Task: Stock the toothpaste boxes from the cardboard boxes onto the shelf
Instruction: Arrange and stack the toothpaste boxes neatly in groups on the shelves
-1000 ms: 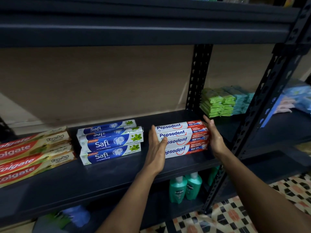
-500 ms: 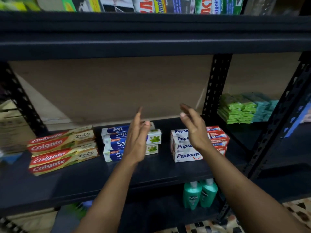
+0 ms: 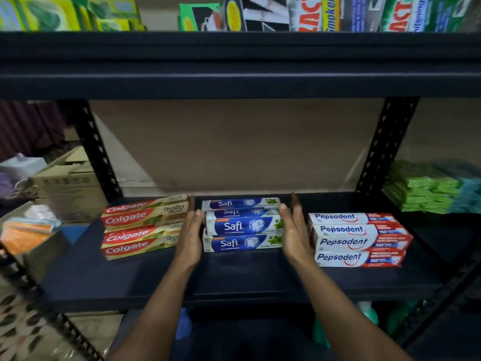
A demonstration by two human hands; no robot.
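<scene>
Dark metal shelf [image 3: 234,280] across the whole view, front of the deck dark and flat, plain board behind. Above, an upper tier packed with mixed cartons. Left of the rack, a cardboard box [image 3: 70,188] among other goods. In the bay to the right, green packs [image 3: 421,191]. Patterned floor below.

On the deck, three stacks in a row, long axes running left to right, labels facing out: Colgate stack [image 3: 140,229] left, Safi stack [image 3: 242,226] middle, Pepsodent stack [image 3: 356,241] right, gaps between them. Safi boxes slightly uneven, upper ones set back from the lower two.

Left hand [image 3: 191,238] flat at the Safi stack's left end, right hand [image 3: 294,230] flat at its right end, palms facing each other, stack squarely between, neither hand nearer. Fingers straight and held together, pointing toward the back, curled round nothing. Probably squaring the stack: calls for a gentle inward press along the long axis, sparing the carton ends and the neighbours.
</scene>
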